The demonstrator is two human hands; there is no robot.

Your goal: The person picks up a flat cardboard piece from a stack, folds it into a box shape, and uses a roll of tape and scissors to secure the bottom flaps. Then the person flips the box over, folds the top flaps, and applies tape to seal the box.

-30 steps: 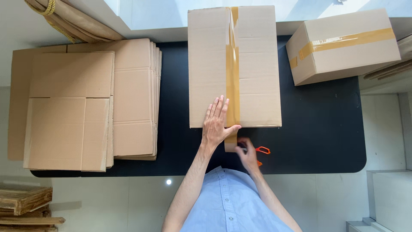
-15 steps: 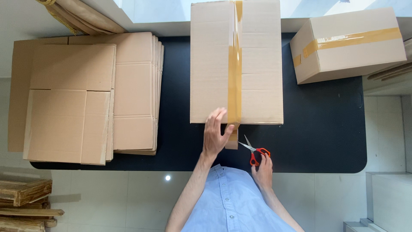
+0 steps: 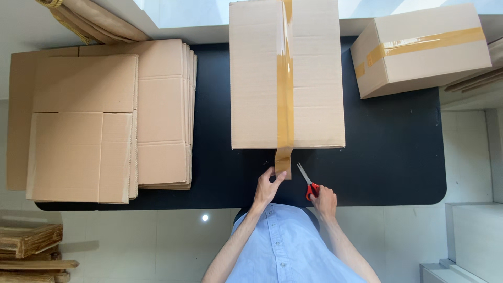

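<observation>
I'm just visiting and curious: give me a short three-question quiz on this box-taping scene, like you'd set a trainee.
1. True or false: the left hand pinches the loose end of the brown tape hanging off the near edge of the big cardboard box.
2. What does the right hand hold? A) a tape roll B) red-handled scissors C) a marker
3. Fill in: the stack of flattened cartons lies on the ____ side of the black table, as the person sees it.

Key:
1. True.
2. B; the blades are open, pointing toward the tape but not touching it.
3. Left.
</observation>
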